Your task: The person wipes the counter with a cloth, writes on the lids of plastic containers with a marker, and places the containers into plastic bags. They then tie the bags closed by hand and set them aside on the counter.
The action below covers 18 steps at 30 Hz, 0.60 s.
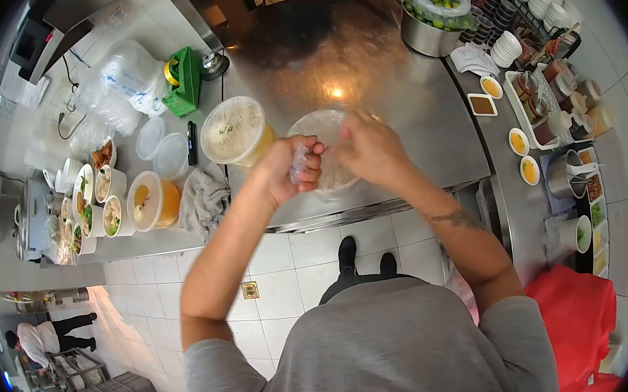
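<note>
My left hand [292, 169] is closed in a fist, with a bit of crumpled clear plastic [299, 163] showing between its fingers. My right hand [374, 149] is a little to the right, its fingers curled in and slightly blurred; what they hold, if anything, is hidden. Below and between both hands stands a round translucent tub [315, 124] on the steel counter [428, 124], partly covered by them. Just left of it is a lidded round tub [234, 130] with dark writing on the lid and yellowish contents.
On the left are a grey cloth [206, 202], a black marker [192, 143], a lidded tub of orange liquid [150, 202], a green tape dispenser [182, 80] and bowls of food [112, 215]. Sauce dishes [518, 141] and a steel pot [427, 38] stand right. A person [40, 337] is far left.
</note>
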Motion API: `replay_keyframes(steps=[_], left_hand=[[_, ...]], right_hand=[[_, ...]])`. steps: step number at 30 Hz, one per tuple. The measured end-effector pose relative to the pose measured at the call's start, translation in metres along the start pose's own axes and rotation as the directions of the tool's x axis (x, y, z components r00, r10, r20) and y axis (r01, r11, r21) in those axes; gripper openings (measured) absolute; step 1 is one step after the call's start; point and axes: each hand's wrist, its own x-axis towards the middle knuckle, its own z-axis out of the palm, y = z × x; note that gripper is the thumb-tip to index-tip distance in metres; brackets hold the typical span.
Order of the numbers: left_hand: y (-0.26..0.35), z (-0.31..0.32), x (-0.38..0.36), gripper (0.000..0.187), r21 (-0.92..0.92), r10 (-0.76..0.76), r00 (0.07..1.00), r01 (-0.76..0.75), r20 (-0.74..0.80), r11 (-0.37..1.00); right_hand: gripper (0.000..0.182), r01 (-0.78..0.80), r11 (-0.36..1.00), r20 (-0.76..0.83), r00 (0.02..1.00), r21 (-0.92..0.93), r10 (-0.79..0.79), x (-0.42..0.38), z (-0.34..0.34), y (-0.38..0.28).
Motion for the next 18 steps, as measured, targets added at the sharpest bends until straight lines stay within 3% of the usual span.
replay_keyframes(steps=[1,2,3,4,7,8,11,12,14,15,16,17,18], left_hand=[[-0.012,0.005,0.001,0.018,-0.129,0.03,0.999,-0.024,0.042,0.991],[-0.024,0.011,0.004,0.018,-0.239,0.077,0.993,-0.055,0.088,0.97],[-0.038,0.025,0.006,0.019,-0.263,0.141,0.989,-0.122,0.054,0.957],[-0.051,0.044,0.008,0.019,-0.282,0.206,0.978,-0.192,0.019,0.94],[-0.085,0.069,0.023,0.019,-0.221,0.343,0.926,-0.371,-0.155,0.902],[-0.093,0.069,0.027,0.018,-0.177,0.377,0.899,-0.418,-0.223,0.891],[-0.104,0.045,0.014,0.021,-0.003,0.33,0.921,-0.338,-0.208,0.941],[-0.105,0.025,0.016,0.023,0.061,0.352,0.915,-0.346,-0.199,0.936],[-0.085,0.007,0.001,0.024,0.233,0.428,0.874,-0.378,-0.229,0.896],[-0.077,0.0,0.004,0.023,0.477,0.566,0.793,-0.418,-0.223,0.773],[-0.07,-0.008,0.009,0.022,0.69,0.69,0.702,-0.412,-0.177,0.596],[-0.063,-0.013,0.014,0.022,0.853,0.789,0.607,-0.36,-0.095,0.379],[-0.055,-0.015,0.018,0.019,0.901,0.822,0.568,-0.342,-0.028,0.266]], right_hand=[[0.026,-0.173,0.985,0.152,0.974,0.028,0.167,-0.002,-0.01,0.0],[0.024,-0.377,0.865,0.338,0.903,0.332,0.264,0.001,-0.006,0.007],[0.023,-0.575,0.608,0.532,0.8,0.548,0.277,0.009,0.002,0.019],[0.024,-0.725,0.261,0.698,0.687,0.638,0.201,0.016,0.005,0.027],[0.021,-0.666,0.626,0.776,0.612,0.405,0.149,0.04,-0.004,0.017],[0.019,-0.584,0.75,0.728,0.654,0.312,0.205,0.037,0.002,0.021],[0.019,-0.175,0.984,0.293,0.942,0.013,0.164,0.026,0.029,0.035],[0.019,-0.26,0.955,0.224,0.931,-0.145,0.288,0.016,0.016,0.0],[0.019,-0.035,0.948,-0.087,0.996,-0.317,0.008,0.005,0.036,0.001],[0.02,0.055,0.907,-0.217,0.963,-0.418,-0.158,0.0,0.044,0.002],[0.018,0.087,0.877,-0.244,0.943,-0.472,-0.225,-0.003,0.046,0.0],[0.016,0.131,0.869,-0.255,0.925,-0.478,-0.28,-0.004,0.048,0.0],[0.014,0.174,0.858,-0.267,0.904,-0.483,-0.334,-0.004,0.049,0.001]])
